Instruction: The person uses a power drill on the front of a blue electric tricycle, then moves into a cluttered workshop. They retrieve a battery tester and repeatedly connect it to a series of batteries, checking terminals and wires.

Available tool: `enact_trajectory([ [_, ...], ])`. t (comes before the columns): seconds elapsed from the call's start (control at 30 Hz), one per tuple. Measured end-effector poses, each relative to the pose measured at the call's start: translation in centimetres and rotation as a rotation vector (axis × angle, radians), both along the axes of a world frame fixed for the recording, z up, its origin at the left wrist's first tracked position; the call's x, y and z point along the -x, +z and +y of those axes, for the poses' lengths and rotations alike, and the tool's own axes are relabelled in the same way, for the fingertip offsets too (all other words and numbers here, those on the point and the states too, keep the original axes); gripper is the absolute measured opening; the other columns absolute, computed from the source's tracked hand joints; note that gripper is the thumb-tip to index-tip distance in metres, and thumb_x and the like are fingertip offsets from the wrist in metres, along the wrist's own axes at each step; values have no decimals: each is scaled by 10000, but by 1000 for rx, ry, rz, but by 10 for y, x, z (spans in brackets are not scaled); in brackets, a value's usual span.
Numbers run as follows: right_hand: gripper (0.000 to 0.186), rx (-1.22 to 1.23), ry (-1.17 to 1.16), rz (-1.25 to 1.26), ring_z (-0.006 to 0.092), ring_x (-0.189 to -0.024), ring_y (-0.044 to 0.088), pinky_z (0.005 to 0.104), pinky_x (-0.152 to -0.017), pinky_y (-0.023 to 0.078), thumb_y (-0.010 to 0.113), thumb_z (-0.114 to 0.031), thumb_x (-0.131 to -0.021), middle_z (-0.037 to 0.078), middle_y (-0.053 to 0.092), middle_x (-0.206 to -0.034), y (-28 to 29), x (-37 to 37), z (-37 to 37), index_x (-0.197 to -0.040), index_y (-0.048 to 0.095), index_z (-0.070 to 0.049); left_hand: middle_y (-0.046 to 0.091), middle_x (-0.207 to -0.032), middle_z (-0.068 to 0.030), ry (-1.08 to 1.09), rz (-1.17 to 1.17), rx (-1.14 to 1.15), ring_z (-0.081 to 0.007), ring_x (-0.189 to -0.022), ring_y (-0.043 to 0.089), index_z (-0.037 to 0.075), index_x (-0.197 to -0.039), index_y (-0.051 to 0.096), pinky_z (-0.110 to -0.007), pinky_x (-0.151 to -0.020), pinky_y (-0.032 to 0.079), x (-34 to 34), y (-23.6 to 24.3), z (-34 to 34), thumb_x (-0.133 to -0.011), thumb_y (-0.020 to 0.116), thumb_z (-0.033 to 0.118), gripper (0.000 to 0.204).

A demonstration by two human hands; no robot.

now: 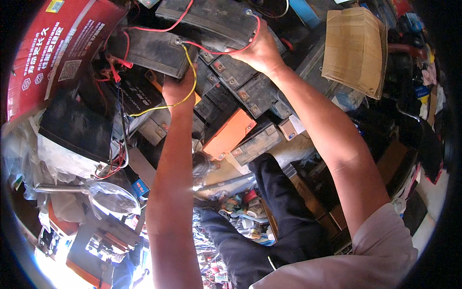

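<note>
Left hand: I saw my left hand (179, 89) raised toward 11 o'clock, fingers curled against the lower edge of a grey battery (156, 52); whether it truly gripped the casing or only pressed on it, I could not tell.
Right hand: my right hand (260, 48) was up near 12 o'clock, fingers bent down onto the top of a second dark battery (211, 18), with a red wire (226, 50) looping just under the palm; how firmly it pinched the wire I could not tell.
Yellow wire: a yellow wire (190, 94) ran from the terminal at the grey battery's corner, curved down past my left thumb and off toward 9 o'clock.
Red wire: it joined the grey battery's terminal to the upper battery beside my right hand.
Battery stack: more dark batteries (240, 82) lay stacked below both hands, toward the centre, with an orange-topped battery (228, 135) tilted just beneath them.
Red carton: a large red box (53, 53) sat at 10 o'clock, well left of my left hand.
Cardboard box: a brown cardboard box (353, 48) stood at 1 o'clock, right of my right forearm.
Clips: red clamp leads (115, 67) hung left of the grey battery.
</note>
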State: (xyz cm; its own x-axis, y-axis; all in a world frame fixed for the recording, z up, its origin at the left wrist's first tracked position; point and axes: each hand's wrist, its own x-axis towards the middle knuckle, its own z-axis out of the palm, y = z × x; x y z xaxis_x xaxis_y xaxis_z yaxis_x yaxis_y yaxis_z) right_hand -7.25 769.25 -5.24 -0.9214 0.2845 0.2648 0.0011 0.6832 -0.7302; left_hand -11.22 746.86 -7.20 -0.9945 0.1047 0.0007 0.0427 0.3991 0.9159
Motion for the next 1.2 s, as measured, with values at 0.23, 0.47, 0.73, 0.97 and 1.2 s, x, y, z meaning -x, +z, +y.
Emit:
enact_trajectory([
  [0.23, 801, 207, -243, 31, 237, -1080, 599, 361, -911, 502, 903, -164, -625, 156, 585, -1196, -17, -18, -41, -1250, 432, 7, 652, -1169, -146, -12, -93, 183, -330, -1108, 590, 27, -1195, 609, -384, -940, 446, 3, -5, -2, -820, 757, 350, 517],
  [0.47, 613, 620, -286, -418, 232, -1120, 583, 356, -914, 485, 839, -200, -737, 176, 591, -1186, 21, -39, -114, -1207, 509, 14, 650, -1155, -152, -169, -149, -272, -288, -1099, 616, 11, -1263, 524, -356, -910, 475, 2, -30, -30, -887, 639, 270, 471],
  [0.73, 829, 171, -32, -68, 384, -1102, 543, 442, -946, 445, 859, -246, -586, 256, 519, -1158, -9, 27, -134, -1221, 423, 59, 624, -1138, -79, -101, -402, -496, -161, -1048, 579, 1, -1190, 546, -288, -902, 444, -13, -12, -37, -909, 541, 76, 291],
  [0.97, 678, -2, 24, 41, 440, -992, 571, 466, -841, 475, 843, -167, -561, 266, 566, -1008, 31, 28, -121, -1071, 451, 48, 622, -1153, -80, -79, -559, -753, -164, -1060, 567, -7, -1139, 573, -304, -944, 425, -14, 10, -15, -909, 641, 90, 259],
  [1.2, 644, 96, -17, -43, 392, -1065, 587, 426, -902, 467, 836, -139, -617, 236, 590, -1085, 41, 28, -124, -1140, 502, 33, 607, -1194, -72, -67, -536, -790, -177, -1101, 563, 3, -1225, 543, -312, -961, 440, -2, -3, -14, -947, 577, 113, 300],
])
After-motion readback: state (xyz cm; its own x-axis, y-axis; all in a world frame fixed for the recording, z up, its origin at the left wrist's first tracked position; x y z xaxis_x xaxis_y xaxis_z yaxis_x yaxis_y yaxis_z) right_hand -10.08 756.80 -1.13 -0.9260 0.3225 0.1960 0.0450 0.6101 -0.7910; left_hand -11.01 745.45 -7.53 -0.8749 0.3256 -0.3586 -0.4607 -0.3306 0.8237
